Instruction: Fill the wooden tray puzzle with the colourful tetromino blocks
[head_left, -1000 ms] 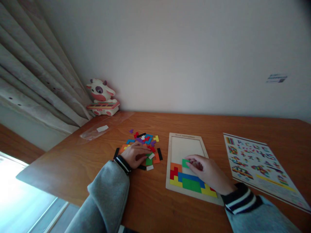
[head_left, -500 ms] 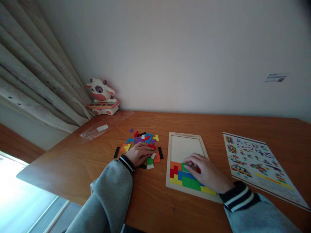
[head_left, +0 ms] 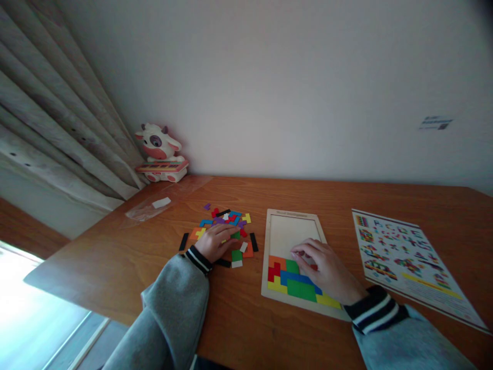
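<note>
My left hand (head_left: 214, 241) lies over a loose pile of coloured puzzle pieces (head_left: 218, 221), its fingers stretched out and apart from the thumb. A green piece (head_left: 235, 235) shows by its fingertips. Over the wooden puzzle tray (head_left: 264, 267), my right hand (head_left: 321, 264) has its thumb and fingers brought together; what they hold, if anything, is hidden. Below that hand the tray's near part is filled with flat pieces, among them a large green piece (head_left: 301, 290), a blue piece (head_left: 289, 278) and a red piece (head_left: 274, 271). Part of this section is covered by the hand.
To the right lies a printed pattern sheet (head_left: 408, 257). A clear plastic bag (head_left: 140, 211) is on the table's left side, before a cow-shaped toy keyboard (head_left: 162, 156). Black strips (head_left: 253, 241) lie around the pile. A wall stands behind the table (head_left: 239, 318).
My left hand has shifted slightly on the pile, and a green piece now shows by its fingertips. My right hand has drawn back a little from the green piece in the tray.
</note>
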### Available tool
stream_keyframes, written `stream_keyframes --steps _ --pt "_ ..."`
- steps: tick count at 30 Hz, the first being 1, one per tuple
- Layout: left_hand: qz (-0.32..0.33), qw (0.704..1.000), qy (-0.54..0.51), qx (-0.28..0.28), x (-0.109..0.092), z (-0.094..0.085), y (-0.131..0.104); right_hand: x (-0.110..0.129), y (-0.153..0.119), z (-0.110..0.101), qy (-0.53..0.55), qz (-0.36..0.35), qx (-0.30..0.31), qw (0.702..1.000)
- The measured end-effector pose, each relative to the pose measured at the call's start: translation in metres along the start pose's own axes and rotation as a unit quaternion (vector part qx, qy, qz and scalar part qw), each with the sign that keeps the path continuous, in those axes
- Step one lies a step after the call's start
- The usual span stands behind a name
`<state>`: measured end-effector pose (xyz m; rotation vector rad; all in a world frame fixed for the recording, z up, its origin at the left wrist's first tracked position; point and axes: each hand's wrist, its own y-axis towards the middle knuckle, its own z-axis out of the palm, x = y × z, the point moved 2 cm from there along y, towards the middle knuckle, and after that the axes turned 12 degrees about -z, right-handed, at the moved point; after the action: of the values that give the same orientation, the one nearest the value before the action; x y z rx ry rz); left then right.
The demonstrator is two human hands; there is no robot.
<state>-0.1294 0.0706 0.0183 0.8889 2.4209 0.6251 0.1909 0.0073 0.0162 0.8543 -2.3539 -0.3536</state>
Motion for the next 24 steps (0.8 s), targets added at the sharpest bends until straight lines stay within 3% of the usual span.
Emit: stream_keyframes --steps 3,6,9,12,17,24 --pt "0.017 0.998 -0.027 -0.045 -0.022 -0.003 0.004 0.006 0.002 0.0 0.028 0.008 -0.02 0.999" --pt "0.042 0.993 -0.071 -0.082 -0.058 0.002 0.008 0.02 0.004 0.002 0.106 0.016 -0.028 0.994" --pt "0.102 0.985 -0.121 -0.067 -0.093 0.014 0.011 0.035 0.006 0.006 0.18 0.029 -0.024 0.983" --pt "0.122 0.983 -0.131 -0.048 -0.109 0.023 0.013 0.036 0.007 0.008 0.195 0.041 -0.022 0.98" --pt "0.066 0.995 -0.076 0.018 -0.094 0.028 0.015 0.006 0.002 0.001 0.15 0.088 -0.051 0.983" --pt "-0.026 0.993 -0.031 0.107 -0.066 0.039 0.006 -0.021 -0.01 -0.001 0.112 0.103 0.04 0.988"
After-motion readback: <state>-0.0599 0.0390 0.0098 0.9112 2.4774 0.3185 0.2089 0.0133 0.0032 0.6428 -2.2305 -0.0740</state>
